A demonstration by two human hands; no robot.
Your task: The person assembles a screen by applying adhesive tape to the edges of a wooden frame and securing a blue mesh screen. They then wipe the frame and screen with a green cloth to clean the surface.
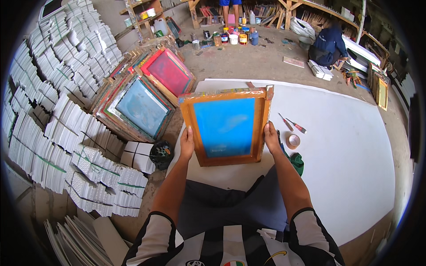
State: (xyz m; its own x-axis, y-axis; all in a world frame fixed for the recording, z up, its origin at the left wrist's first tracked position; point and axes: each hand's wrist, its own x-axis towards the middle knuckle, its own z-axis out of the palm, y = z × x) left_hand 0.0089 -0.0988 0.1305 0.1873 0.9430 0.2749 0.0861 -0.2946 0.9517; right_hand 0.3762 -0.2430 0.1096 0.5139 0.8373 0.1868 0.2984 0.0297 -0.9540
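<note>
Between my hands stands a screen printing frame (225, 126) with a brown wooden border and bright blue mesh, tilted above a large white sheet (341, 146). My left hand (187, 141) grips its left side, and my right hand (271, 135) grips its right side. Beyond my right hand lie a red-handled screwdriver (298, 127), a second slim tool (286, 122) with a brown handle and a roll of brown tape (293, 141). A dark green cloth (297, 163) is partly hidden by my right forearm.
Bundled white stacks (57, 128) fill the left side. Other frames with blue mesh (143, 108) and red mesh (171, 71) lean beside them. Paint pots (234, 39) stand on the floor ahead. One person (327, 46) crouches at far right; another's legs (230, 11) show behind the pots.
</note>
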